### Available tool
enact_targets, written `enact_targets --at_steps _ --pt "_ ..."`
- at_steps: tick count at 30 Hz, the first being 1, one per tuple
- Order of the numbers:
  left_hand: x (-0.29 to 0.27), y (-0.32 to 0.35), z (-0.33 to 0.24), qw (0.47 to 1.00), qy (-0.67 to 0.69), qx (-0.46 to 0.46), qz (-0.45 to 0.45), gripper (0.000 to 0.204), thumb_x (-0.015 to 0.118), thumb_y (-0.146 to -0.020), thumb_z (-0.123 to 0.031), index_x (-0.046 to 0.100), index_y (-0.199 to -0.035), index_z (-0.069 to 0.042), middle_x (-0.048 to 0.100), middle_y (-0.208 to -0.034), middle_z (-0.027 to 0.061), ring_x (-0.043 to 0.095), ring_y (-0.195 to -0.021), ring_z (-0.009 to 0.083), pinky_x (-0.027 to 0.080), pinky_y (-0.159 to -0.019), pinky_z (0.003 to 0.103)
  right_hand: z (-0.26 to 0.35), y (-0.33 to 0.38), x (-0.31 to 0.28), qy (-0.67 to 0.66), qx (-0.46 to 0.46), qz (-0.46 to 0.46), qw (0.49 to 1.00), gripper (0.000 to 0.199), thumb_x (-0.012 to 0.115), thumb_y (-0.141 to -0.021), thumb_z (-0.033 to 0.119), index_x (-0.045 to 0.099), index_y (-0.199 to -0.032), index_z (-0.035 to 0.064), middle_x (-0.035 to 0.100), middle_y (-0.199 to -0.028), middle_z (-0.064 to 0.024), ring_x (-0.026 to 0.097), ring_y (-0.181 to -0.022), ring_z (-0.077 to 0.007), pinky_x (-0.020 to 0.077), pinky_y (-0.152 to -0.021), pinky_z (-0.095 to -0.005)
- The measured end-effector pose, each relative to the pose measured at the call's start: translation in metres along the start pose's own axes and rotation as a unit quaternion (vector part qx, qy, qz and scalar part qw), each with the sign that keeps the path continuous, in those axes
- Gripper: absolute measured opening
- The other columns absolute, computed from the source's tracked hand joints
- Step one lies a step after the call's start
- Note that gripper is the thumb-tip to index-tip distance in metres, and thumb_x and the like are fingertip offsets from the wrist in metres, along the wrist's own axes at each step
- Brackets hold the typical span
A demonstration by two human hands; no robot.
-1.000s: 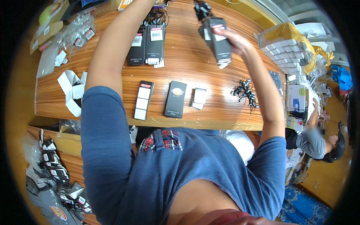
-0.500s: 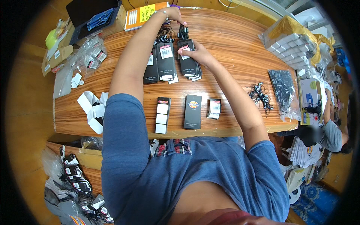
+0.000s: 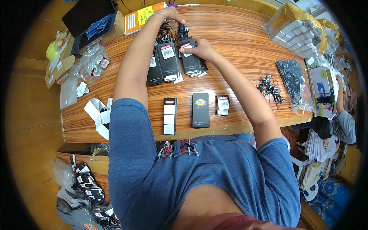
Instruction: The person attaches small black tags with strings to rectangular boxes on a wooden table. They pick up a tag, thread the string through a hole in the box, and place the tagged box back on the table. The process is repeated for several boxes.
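At the far middle of the table, a stack of black hang tags (image 3: 191, 65) lies with red-and-white labels showing. My right hand (image 3: 203, 50) grips this stack from its right side, thumb across the top tag. Past its upper end, my left hand (image 3: 173, 14) reaches over with fingers pinched at the bunched black tag cords (image 3: 183, 30). Left of the stack, two more piles of black hang tags (image 3: 168, 67) lie side by side, partly behind my left forearm, their cords bundled at the top.
Nearer me lie a white-panelled strip stack (image 3: 170, 117), a dark tag stack (image 3: 201, 111) and small labels (image 3: 222, 104). To the right are loose black cords (image 3: 270, 90), a plastic bag of cords (image 3: 293, 82) and wrapped white boxes (image 3: 291, 32). Another person (image 3: 343, 124) sits at far right.
The whole view has tilted and shifted slightly. Both hands stay at the same hang tag stack, with the left at its cords and the right on its side.
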State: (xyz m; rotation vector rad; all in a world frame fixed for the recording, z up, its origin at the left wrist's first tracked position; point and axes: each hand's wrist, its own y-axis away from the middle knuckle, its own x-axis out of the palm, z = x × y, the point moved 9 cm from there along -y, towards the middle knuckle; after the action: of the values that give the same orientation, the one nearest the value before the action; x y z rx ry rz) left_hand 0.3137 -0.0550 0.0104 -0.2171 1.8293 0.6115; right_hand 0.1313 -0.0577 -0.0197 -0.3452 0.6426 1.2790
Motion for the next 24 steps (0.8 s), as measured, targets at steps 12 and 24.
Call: enact_targets --at_steps 12,24 --pt "-0.006 0.016 0.014 0.998 0.04 -0.048 -0.008 0.048 0.066 -0.063 -0.062 0.071 -0.067 -0.014 0.056 -0.06 0.0048 0.047 -0.056 0.0174 0.038 -0.055 0.033 -0.006 -0.009 0.019 -0.078 -0.031 -0.028 0.996 0.089 0.074 -0.055 0.058 0.048 -0.118 0.0 0.054 -0.108 -0.0258 0.052 -0.104 -0.0335 0.0418 -0.088 -0.0369" --pt "0.002 0.014 0.015 0.999 0.03 -0.032 0.017 0.057 0.061 -0.064 -0.068 0.07 -0.066 -0.012 0.053 -0.053 0.0032 0.046 -0.049 0.0158 0.037 -0.051 0.033 0.008 0.007 0.013 -0.022 0.022 -0.019 0.999 0.088 0.064 -0.06 0.066 0.047 -0.122 0.0051 0.044 -0.118 -0.0293 0.04 -0.114 -0.0405 0.0362 -0.094 -0.0424"
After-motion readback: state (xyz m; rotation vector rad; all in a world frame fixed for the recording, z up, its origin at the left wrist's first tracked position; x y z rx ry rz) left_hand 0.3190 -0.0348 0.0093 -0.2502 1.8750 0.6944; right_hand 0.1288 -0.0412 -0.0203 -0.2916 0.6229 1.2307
